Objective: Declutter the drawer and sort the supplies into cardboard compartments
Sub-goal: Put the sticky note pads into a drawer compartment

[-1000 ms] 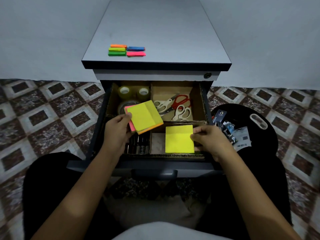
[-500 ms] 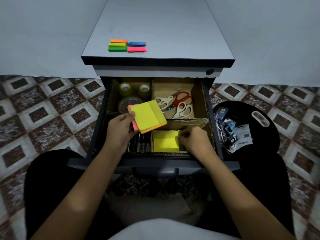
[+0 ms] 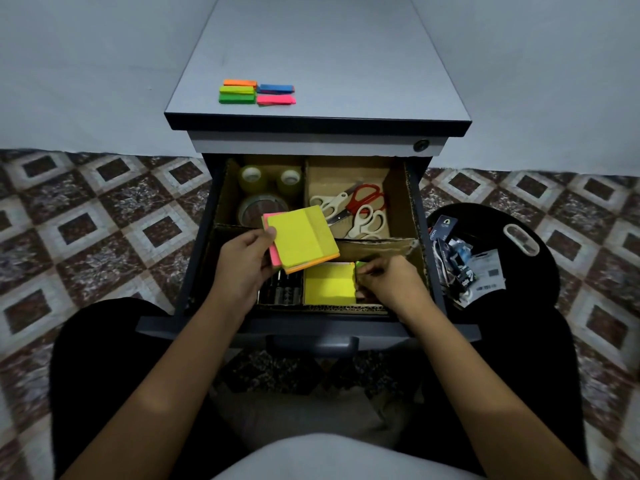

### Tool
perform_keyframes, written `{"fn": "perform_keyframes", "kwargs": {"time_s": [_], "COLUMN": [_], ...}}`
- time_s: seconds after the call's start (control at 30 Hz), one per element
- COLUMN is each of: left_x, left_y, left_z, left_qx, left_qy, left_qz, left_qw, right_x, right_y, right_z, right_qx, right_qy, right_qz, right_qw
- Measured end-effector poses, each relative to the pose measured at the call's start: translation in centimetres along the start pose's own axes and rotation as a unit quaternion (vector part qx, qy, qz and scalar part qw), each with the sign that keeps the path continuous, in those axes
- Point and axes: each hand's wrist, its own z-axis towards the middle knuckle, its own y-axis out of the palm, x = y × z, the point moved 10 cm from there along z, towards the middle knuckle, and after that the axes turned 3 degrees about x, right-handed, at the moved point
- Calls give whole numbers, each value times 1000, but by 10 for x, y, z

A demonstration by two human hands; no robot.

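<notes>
The open drawer (image 3: 420,216) holds cardboard compartments (image 3: 377,244). My left hand (image 3: 242,265) grips a stack of sticky-note pads (image 3: 301,239), yellow on top with pink and orange below, above the drawer's middle. A single yellow pad (image 3: 329,284) lies flat in the front middle compartment. My right hand (image 3: 388,282) is down in that compartment at the pad's right edge, fingers curled; a small green bit (image 3: 361,265) shows at the fingertips, and whether they pinch anything is hidden. Tape rolls (image 3: 265,183) fill the back left compartment, scissors (image 3: 360,211) the back right. Dark small items (image 3: 282,289) sit front left.
Coloured sticky strips (image 3: 256,92) lie on the cabinet top (image 3: 318,46). A black stool (image 3: 519,271) to the right carries packaged items (image 3: 460,261) and a white ring (image 3: 521,239). Patterned tile floor surrounds the cabinet; my knees flank the drawer front.
My right hand lowered the single yellow pad into the front compartment and then slid to the pad's right edge. My left hand kept the stack in about the same place.
</notes>
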Motion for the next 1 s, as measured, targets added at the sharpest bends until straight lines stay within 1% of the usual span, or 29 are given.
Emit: {"fn": "perform_keyframes", "kwargs": {"time_s": [0.07, 0.1, 0.13, 0.17, 0.2, 0.27, 0.3, 0.37, 0.43, 0.73, 0.83, 0.9, 1.0], "left_x": [1, 1, 1, 1, 1, 0, -1, -2, -5, -10, -10, -9, -4], "left_y": [3, 6, 8, 11, 13, 18, 21, 25, 28, 32, 32, 30, 23], "left_z": [-2, -3, -5, -6, -7, -10, -10, -13, -14, -16, -16, -16, -12], "left_qx": [-15, -25, -36, -47, -59, -84, -96, -114, -123, -150, -150, -139, -97], "left_qy": [0, -1, -1, -1, -1, -2, -4, -10, -19, -40, -43, -39, -21], "left_qz": [0, -1, -3, -3, 0, 13, 21, 32, 40, 32, 28, 25, 5], "left_qw": [1000, 1000, 999, 999, 998, 996, 995, 993, 991, 987, 987, 989, 995], "right_x": [-9, -12, -15, -18, -20, -22, -25, -29, -31, -26, -25, -23, -13], "right_y": [-8, -12, -15, -17, -15, -7, -3, 3, 6, 5, 4, 0, -11], "right_z": [-1, -2, -3, -5, -7, -12, -15, -18, -17, -12, -12, -12, -9], "right_qx": [37, 60, 77, 81, 69, 13, -15, -53, -73, -72, -69, -51, 6], "right_qy": [-35, -49, -60, -71, -77, -70, -71, -89, -108, -90, -83, -78, -51], "right_qz": [-72, -83, -69, -33, 19, 122, 149, 149, 142, 270, 293, 296, 295], "right_qw": [996, 994, 993, 994, 995, 990, 986, 983, 981, 956, 950, 950, 954]}}
